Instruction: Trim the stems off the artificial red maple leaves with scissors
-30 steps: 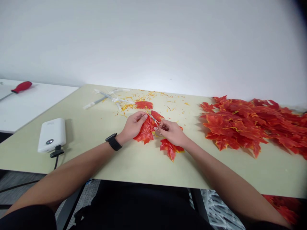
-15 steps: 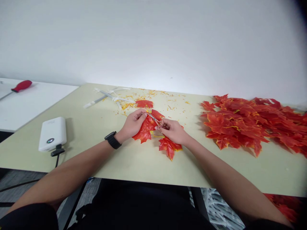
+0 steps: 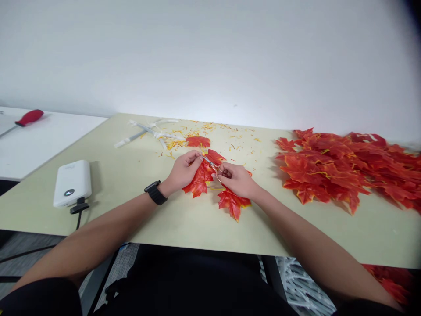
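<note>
My left hand (image 3: 186, 169) is pinched closed on the yellow stem end of a red leaf sprig (image 3: 198, 181) over the table's middle. In my right hand (image 3: 237, 179) are small metal scissors (image 3: 210, 163), fingers closed round the handles and blades pointing at my left fingertips. Their blades look nearly together. One leaf (image 3: 233, 202) of the red foliage hangs below my right hand. Beyond my hands a red leaf (image 3: 198, 141) lies on the table among yellow and orange clippings (image 3: 208, 127).
A large pile of red leaves (image 3: 324, 169) covers the right side of the table (image 3: 158, 232). White plastic strips (image 3: 131, 139) lie at the back left. Nearer on the left is a white power bank (image 3: 72, 183) with a cable; a red-handled screwdriver (image 3: 30, 117) rests at the far left.
The scissor blades have drawn closer together near my left fingertips. Both hands are almost where they were, and the lower leaf has shifted slightly to the right.
</note>
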The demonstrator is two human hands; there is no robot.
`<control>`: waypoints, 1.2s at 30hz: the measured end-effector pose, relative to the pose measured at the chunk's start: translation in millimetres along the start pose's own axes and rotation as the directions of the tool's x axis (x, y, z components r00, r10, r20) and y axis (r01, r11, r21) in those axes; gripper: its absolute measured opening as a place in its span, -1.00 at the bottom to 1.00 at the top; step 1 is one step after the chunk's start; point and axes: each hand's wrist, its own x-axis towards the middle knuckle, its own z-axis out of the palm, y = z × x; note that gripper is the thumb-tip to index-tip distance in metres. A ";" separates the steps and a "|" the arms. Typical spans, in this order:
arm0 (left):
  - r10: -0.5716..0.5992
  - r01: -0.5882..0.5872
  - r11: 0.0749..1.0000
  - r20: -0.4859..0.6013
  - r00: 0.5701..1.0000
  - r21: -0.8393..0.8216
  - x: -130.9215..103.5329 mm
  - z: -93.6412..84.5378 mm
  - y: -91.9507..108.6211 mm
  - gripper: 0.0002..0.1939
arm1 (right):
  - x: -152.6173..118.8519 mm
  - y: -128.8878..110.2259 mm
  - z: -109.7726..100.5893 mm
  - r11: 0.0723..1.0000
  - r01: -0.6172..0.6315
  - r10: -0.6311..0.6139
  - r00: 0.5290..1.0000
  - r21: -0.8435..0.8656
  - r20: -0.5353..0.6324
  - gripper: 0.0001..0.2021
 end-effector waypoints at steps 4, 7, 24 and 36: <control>-0.009 0.009 1.000 -0.003 1.000 -0.005 -0.7 0.8 1.2 -0.77 | -0.7 -0.4 0.3 1.000 0.001 -0.001 1.000 -0.006 0.008 -0.80; -0.009 0.009 1.000 -0.008 1.000 -0.007 -0.7 1.2 0.5 -0.77 | -1.3 0.5 1.5 1.000 0.005 -0.005 1.000 -0.015 -0.001 -0.80; 0.002 -0.001 1.000 -0.060 0.998 0.019 -2.2 4.1 -2.0 -0.78 | -2.2 0.0 5.7 0.996 -0.006 0.004 1.000 -0.086 -0.027 -0.77; 0.009 -0.008 1.000 -0.049 0.999 0.020 -2.9 5.6 -4.2 -0.77 | -1.0 1.9 8.1 0.992 -0.016 0.012 0.999 -0.123 -0.031 -0.78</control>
